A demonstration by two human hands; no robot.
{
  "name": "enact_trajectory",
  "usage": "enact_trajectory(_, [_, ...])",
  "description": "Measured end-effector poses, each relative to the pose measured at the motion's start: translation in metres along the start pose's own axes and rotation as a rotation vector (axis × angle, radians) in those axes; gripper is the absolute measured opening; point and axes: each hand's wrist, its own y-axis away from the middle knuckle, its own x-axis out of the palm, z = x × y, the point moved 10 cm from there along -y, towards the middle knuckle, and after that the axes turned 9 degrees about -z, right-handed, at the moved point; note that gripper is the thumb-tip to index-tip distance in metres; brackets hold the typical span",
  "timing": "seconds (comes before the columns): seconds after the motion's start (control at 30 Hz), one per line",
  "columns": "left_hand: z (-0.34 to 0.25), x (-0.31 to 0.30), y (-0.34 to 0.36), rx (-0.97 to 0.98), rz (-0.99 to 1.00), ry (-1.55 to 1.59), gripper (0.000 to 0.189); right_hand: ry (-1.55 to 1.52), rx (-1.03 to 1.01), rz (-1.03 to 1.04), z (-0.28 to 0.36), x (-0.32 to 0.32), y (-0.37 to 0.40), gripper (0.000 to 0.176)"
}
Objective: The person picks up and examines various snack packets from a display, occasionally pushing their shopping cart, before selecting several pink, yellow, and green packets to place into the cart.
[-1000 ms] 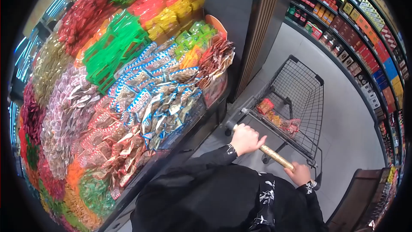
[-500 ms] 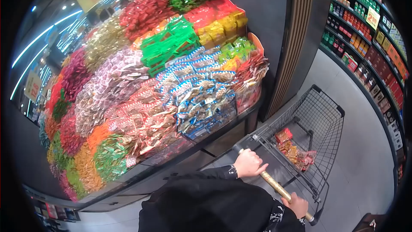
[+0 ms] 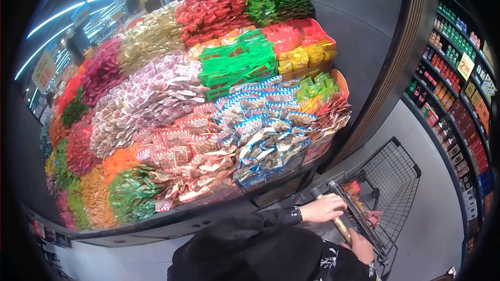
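Both my hands are on the gold-coloured handle (image 3: 341, 229) of a dark wire shopping cart (image 3: 401, 177). My left hand (image 3: 324, 209) is closed over its upper end, fingers bent across the bar. Lower down, my right hand (image 3: 361, 247) wraps the bar with the thumb along it. Inside the basket lie several red and gold packets (image 3: 352, 187) and a red-and-white wrapped pack (image 3: 374, 217), partly hidden by the cart's near frame.
To the left stands a large display of wrapped sweets (image 3: 182, 140) in many colours, its dark ledge (image 3: 260, 198) close to the cart. A dark pillar (image 3: 385, 73) rises behind. Stocked shelves (image 3: 458, 104) line the right side, past the grey floor (image 3: 437, 203).
The view has turned left, so the display sits further right. My hands and the handle appear closer together, and the near cart frame now hides more of the packets.
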Motion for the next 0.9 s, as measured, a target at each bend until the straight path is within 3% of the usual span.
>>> enact_trajectory(0.07, [-0.007,-0.032,-0.014,-0.014,-0.053,0.014,0.023,-0.030,-0.078,0.158,0.033,0.011,-0.045,0.063])
enact_trajectory(0.17, [-0.022,-0.097,-0.017,-0.050,-0.085,0.016,0.017,-0.040,-0.223,0.158,0.062,0.026,-0.107,0.062])
enact_trajectory(0.27, [-0.022,-0.175,0.002,-0.090,-0.195,-0.077,0.013,-0.019,-0.289,0.276,0.079,0.042,-0.156,0.049])
enact_trajectory(0.4, [-0.019,-0.281,0.057,-0.342,-0.537,-0.234,0.010,0.063,-0.298,0.532,0.073,0.063,-0.183,0.037])
enact_trajectory(0.47, [-0.025,-0.314,0.082,-0.463,-0.679,-0.365,0.009,0.045,-0.325,0.561,0.068,0.075,-0.190,0.037])
enact_trajectory(0.53, [-0.034,-0.330,0.093,-0.438,-0.725,-0.466,0.009,0.021,-0.342,0.717,0.065,0.086,-0.195,0.040])
enact_trajectory(0.6, [-0.051,-0.334,0.086,-0.391,-0.636,-0.607,0.010,0.015,-0.542,0.778,0.083,0.072,-0.216,0.033])
enact_trajectory(0.67, [-0.068,-0.337,0.076,-0.314,-0.531,-0.727,0.013,-0.048,-0.587,0.628,0.126,0.010,-0.275,0.026])
enact_trajectory(0.77, [-0.086,-0.343,0.054,-0.248,-0.367,-0.921,0.014,-0.087,-0.808,0.073,0.185,-0.085,-0.385,0.013])
enact_trajectory(0.9, [-0.089,-0.349,-0.002,-0.201,-0.162,-1.128,0.008,-0.307,-0.905,-0.427,0.252,-0.182,-0.548,0.010])
